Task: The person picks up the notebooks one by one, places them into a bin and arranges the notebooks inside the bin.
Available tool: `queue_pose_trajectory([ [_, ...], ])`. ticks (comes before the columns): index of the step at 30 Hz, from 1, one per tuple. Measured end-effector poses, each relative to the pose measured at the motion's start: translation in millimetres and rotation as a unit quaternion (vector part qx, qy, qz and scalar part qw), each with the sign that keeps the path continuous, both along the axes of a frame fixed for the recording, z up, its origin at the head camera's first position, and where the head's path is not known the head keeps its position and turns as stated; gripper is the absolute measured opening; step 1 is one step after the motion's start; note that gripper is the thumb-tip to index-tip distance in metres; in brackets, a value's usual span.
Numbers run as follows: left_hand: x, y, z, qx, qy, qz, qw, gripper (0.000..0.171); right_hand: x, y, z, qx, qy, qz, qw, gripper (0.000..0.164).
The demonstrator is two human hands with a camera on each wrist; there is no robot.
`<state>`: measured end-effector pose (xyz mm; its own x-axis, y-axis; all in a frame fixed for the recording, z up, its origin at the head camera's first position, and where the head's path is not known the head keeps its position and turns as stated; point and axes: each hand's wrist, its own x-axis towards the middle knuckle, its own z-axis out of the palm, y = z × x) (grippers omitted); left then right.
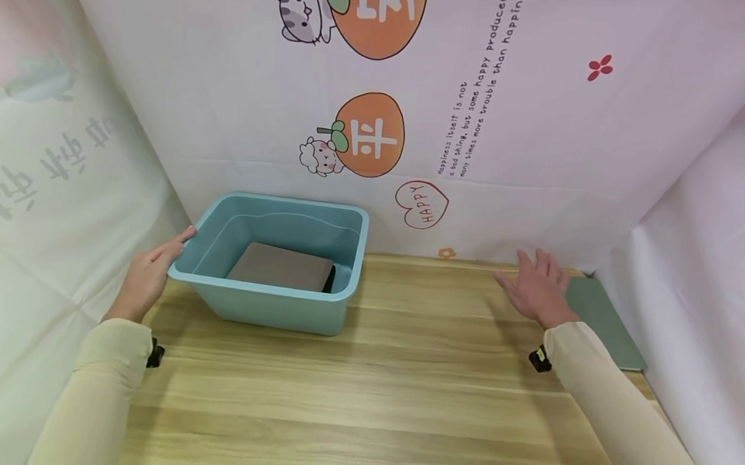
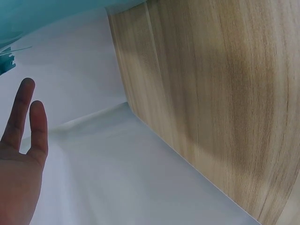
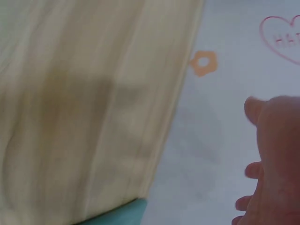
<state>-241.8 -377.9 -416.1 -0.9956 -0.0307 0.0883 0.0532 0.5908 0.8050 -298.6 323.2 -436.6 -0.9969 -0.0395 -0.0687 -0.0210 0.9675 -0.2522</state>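
A light blue plastic bin [image 1: 283,311] stands at the back left of the wooden table. Inside it lies a flat, taupe rectangular item [image 1: 279,267] with a dark edge at its right. My left hand [image 1: 149,272] is against the bin's left rim with fingers extended; two of them show straight in the left wrist view. Over the table's back right, my right hand [image 1: 538,289] is held with fingers spread and nothing in it. Beside and partly behind that hand lies a flat grey-green sheet-like item [image 1: 609,326], its corner showing low in the right wrist view.
White printed cloth [image 1: 524,128] hangs behind the table, with more cloth walls at the left [image 1: 41,180] and right [image 1: 711,224]. The wood-grain tabletop [image 1: 366,403] stretches between both arms. Each sleeve has a small black device near the wrist.
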Motion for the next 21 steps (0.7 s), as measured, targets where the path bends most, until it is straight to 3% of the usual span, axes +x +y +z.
queue_pose_trajectory([
  [7,-0.7,-0.1,0.5,0.01,-0.008,-0.002,0.9999,0.05,4.4,20.8,-11.5,0.037,-0.009,-0.005,0.999,0.105],
  [13,1.0,-1.3,2.2,0.005,-0.007,0.001,1.0,0.051,7.7,37.0,-17.8,0.025,-0.012,-0.011,1.0,0.1],
  [21,-1.1,-1.4,1.2,-0.004,-0.002,0.003,1.0,0.051,22.6,74.0,-27.2,0.017,-0.022,-0.041,0.999,0.108],
])
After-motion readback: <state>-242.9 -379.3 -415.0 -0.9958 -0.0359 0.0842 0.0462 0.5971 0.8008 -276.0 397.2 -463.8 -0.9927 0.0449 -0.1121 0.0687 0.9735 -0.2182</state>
